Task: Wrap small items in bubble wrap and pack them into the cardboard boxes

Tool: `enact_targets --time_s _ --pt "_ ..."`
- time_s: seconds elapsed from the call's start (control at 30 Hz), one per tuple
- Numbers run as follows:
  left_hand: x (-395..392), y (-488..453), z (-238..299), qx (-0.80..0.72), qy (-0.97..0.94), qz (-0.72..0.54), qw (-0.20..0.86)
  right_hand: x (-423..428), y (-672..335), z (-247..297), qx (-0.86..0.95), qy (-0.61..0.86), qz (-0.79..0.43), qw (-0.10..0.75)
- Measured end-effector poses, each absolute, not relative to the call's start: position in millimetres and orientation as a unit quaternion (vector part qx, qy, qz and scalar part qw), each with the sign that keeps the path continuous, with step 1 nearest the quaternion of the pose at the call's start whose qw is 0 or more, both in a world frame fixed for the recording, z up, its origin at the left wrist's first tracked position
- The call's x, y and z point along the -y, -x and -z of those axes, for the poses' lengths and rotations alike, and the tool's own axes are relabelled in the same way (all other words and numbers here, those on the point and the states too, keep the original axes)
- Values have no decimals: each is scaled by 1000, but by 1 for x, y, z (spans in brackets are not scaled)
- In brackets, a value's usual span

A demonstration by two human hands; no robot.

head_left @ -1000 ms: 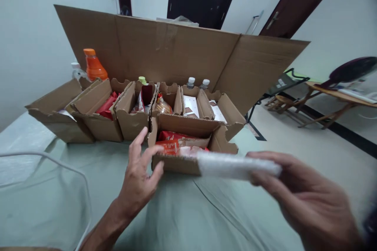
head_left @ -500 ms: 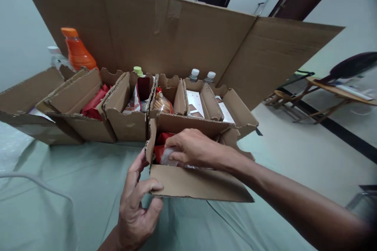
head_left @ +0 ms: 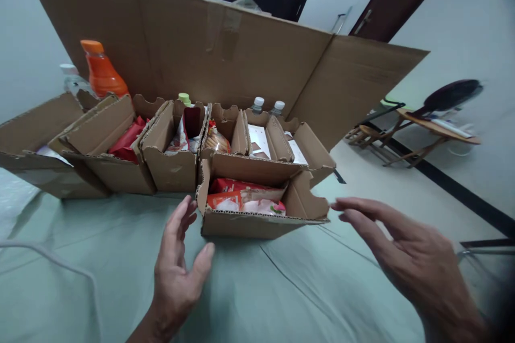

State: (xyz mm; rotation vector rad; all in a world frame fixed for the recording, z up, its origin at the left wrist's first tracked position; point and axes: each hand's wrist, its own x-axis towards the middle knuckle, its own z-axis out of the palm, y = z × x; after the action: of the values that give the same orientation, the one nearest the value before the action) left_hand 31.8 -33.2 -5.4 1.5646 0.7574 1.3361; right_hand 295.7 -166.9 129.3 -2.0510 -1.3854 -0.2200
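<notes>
A small cardboard box [head_left: 245,226] stands crosswise in front of the row of other boxes, its top uncovered. Red and orange snack packets [head_left: 231,198] lie inside it, with clear and pinkish plastic among them. My left hand [head_left: 177,268] is just left of this box, thumb and fingers apart, holding nothing. Off the box's right end is my right hand [head_left: 406,252], empty, its fingers stretched toward the corner. Neither hand clearly touches the cardboard.
Behind stand several cardboard boxes [head_left: 171,174] holding packets. A tall cardboard panel [head_left: 241,53] rises at the back. An orange drink bottle [head_left: 103,72] and water bottles [head_left: 258,104] stand before it. A white cable [head_left: 52,254] crosses the green cloth [head_left: 132,278] at left.
My right hand has come out of the front box and moved right. My left hand has let go of its left edge. The front flap now sits upright, and the packets show.
</notes>
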Motion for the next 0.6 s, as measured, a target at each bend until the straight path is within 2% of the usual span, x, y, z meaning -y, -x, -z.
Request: enact_targets --time_s 0.03,0.13,0.27,0.37,0.43,0.6 --pt "32 -32 8 -330 -629 -518 477 185 -300 -116 481 799 82 352" --pt "22 -35 14 -380 -630 -444 511 204 -300 -67 445 806 -27 389" --pt "8 -56 10 -370 -643 -413 528 167 -288 -26 471 758 -119 435" --pt "14 -64 6 -361 -644 -412 535 152 -273 -19 468 738 -116 472" --pt "30 -51 12 -370 -638 -417 531 167 -255 -14 460 752 -94 464" --pt "84 49 48 -461 -629 -419 465 220 -189 2 511 745 -36 427"
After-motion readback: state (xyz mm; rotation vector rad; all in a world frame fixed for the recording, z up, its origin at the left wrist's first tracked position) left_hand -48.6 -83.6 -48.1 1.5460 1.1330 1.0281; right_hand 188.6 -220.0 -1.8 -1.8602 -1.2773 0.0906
